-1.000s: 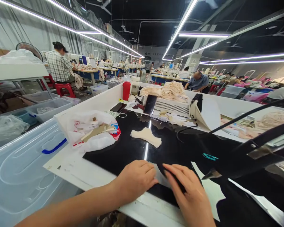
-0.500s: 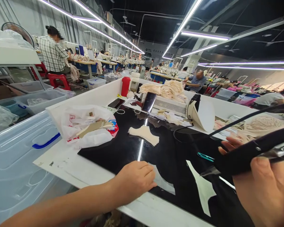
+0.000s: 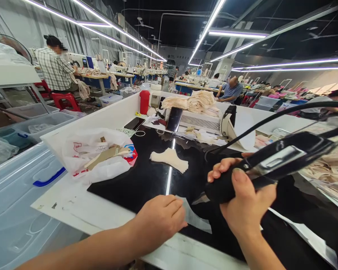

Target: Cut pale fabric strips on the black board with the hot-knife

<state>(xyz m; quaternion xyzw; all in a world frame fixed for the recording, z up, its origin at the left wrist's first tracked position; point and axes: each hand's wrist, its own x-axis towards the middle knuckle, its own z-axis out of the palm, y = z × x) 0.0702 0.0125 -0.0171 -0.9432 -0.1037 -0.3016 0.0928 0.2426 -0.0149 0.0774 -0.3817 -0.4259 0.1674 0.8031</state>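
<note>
My left hand [image 3: 165,219], fingers curled together, rests on the black work surface [image 3: 124,191] over the left end of a translucent curved piece [image 3: 197,219]. My right hand [image 3: 246,198] is wrapped round a black corded hand tool [image 3: 270,165] with a silver inset and a pointed metal tip [image 3: 201,198]. The tip hovers just right of the translucent piece. Farther back lies a cream fabric piece [image 3: 170,159], flat and apart from both hands. Whatever lies under my right hand is mostly hidden.
A white plastic bag [image 3: 98,168] of scraps lies at the left. Behind stand a phone [image 3: 174,119], a red cup [image 3: 144,102] and stacked cream fabric [image 3: 199,101]. A black cable [image 3: 270,122] arches at right. A white strip [image 3: 307,232] lies front right.
My right hand has brought the black tool left, close to my left hand. The teal snips and pale cut piece are now hidden. My left hand has barely moved; the view has shifted slightly.
</note>
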